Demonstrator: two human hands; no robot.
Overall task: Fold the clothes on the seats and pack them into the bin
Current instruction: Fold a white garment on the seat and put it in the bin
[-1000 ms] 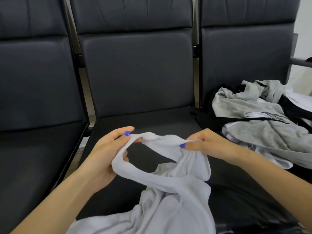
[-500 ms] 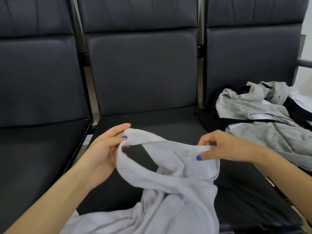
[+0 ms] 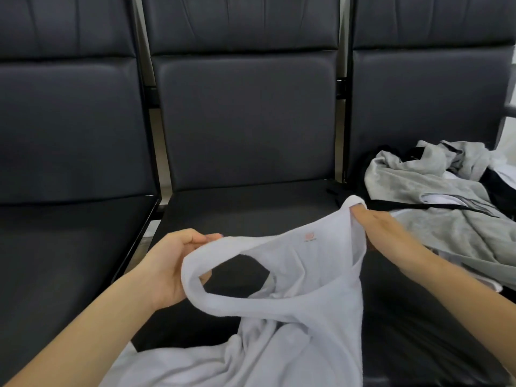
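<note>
White top (image 3: 315, 300), lower centre of frame, over the middle black seat (image 3: 245, 208): neckline stretched between left hand (image 3: 170, 263) and right hand (image 3: 382, 233), each gripping the fabric. Small pink neck mark, unreadable. Grey and black clothes pile (image 3: 435, 199) on right seat, cut off by the right edge. Bin unseen.

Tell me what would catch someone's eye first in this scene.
The white top, stretched open at its neckline above the middle seat, stands out against the black upholstery. The left hand grips one side of the collar and the right hand the other. Next, the heap of grey, black and white clothes on the right-hand seat.
</note>
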